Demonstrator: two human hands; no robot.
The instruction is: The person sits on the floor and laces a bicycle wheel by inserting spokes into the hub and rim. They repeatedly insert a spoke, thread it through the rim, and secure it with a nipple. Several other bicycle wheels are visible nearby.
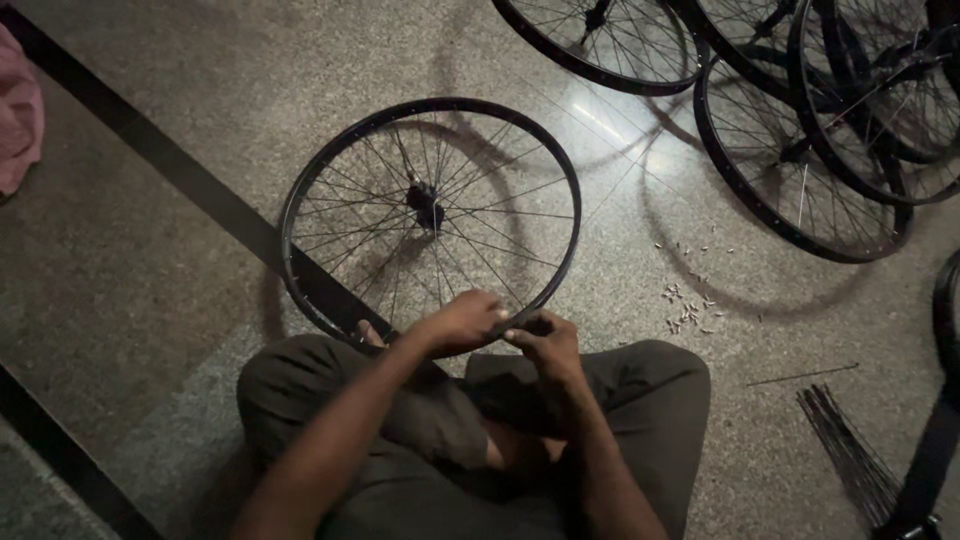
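A black spoked bicycle wheel (300,190) lies tilted on the stone floor in front of my crossed legs, its hub (426,203) near the middle. Both hands meet at the near part of the rim. My left hand (462,322) is closed over the rim and a spoke end. My right hand (543,338) pinches the rim right beside it, fingertips together on something too small to make out.
Several more black wheels (800,170) are stacked at the top right. Small metal spoke nipples (688,305) lie scattered on the floor to the right. A bundle of loose spokes (850,450) lies at the lower right. Pink cloth (18,110) sits at the left edge.
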